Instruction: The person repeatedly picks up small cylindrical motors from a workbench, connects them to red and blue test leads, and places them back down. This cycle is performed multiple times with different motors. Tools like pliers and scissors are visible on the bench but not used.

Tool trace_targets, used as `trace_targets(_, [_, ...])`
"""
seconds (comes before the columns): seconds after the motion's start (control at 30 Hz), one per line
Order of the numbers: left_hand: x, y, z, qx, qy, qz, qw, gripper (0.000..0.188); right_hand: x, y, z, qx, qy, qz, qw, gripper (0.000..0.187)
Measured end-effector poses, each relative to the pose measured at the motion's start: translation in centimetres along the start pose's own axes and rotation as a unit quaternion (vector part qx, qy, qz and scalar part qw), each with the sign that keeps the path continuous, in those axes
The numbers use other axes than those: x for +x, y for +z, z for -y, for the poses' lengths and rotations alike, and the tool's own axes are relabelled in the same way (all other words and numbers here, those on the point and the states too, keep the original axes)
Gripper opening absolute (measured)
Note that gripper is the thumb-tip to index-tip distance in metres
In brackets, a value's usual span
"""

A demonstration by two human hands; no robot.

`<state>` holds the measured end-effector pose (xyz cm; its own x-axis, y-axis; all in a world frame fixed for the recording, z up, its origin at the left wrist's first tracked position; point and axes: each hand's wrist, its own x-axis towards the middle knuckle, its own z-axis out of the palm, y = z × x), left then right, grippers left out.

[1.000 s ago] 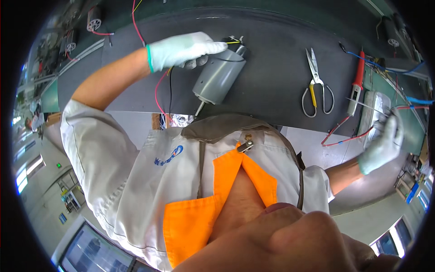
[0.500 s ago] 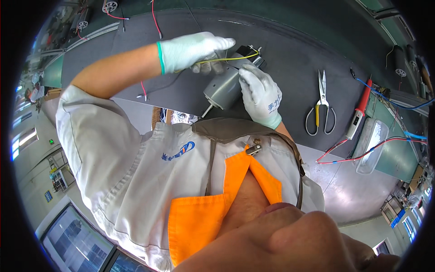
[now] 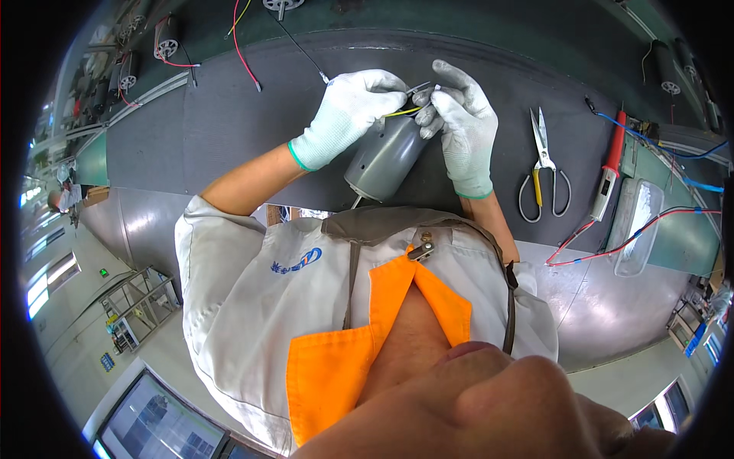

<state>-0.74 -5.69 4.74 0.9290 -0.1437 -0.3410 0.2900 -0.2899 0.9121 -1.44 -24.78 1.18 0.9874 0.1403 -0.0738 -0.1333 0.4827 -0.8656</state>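
A grey cylindrical motor [image 3: 384, 156] lies tilted on the dark mat [image 3: 229, 122], its thin shaft pointing toward my body. My left hand [image 3: 348, 113], in a white glove, pinches a yellow wire [image 3: 403, 112] at the motor's far end. My right hand [image 3: 459, 122], also gloved, pinches the wire ends close beside it, fingertips almost touching the left hand's. The motor's terminals are hidden behind my fingers.
Scissors with yellow-wrapped handles [image 3: 544, 164] lie on the mat to the right, beside a red-handled tool [image 3: 611, 170]. A clear tray [image 3: 636, 229] with red and blue wires sits further right. Loose red wires [image 3: 243, 53] and other motors [image 3: 167, 35] lie at the far left.
My right hand came in from the tray at the far right to the motor, then up to its far end. Both hands now meet at the yellow wire.
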Motion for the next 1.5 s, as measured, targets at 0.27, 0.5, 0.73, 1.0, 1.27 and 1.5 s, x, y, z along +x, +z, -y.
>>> trace_targets(0.27, [0.0,0.1,-1.1,0.089,0.013,0.017,0.996,0.027,0.3,0.0,0.9,-0.026,0.029,0.015,0.999,0.055])
trace_targets(0.5, [1.5,1.6,0.5,0.016,0.120,-0.001,0.993,0.025,3.4,-1.5,4.3,-0.185,0.164,0.141,0.959,0.044])
trace_targets(0.73, [-0.4,2.8,-0.1,0.085,0.094,-0.023,0.992,0.035,0.7,-2.3,1.6,-0.527,-0.279,0.048,0.801,0.021])
trace_targets(1.0, [-1.6,4.4,1.5,0.014,0.134,-0.104,0.985,0.026,3.7,-5.6,0.0,-0.305,-0.058,-0.110,0.944,0.011])
trace_targets(1.27, [-0.6,5.1,1.9,0.288,0.332,-0.129,0.889,0.010,4.9,-6.5,-0.5,-0.040,-0.032,-0.049,0.997,0.020])
trace_targets(1.5, [0.8,3.2,1.7,0.464,0.448,-0.044,0.763,0.012,1.5,-3.1,3.7,-0.009,0.087,0.083,0.993,0.023])
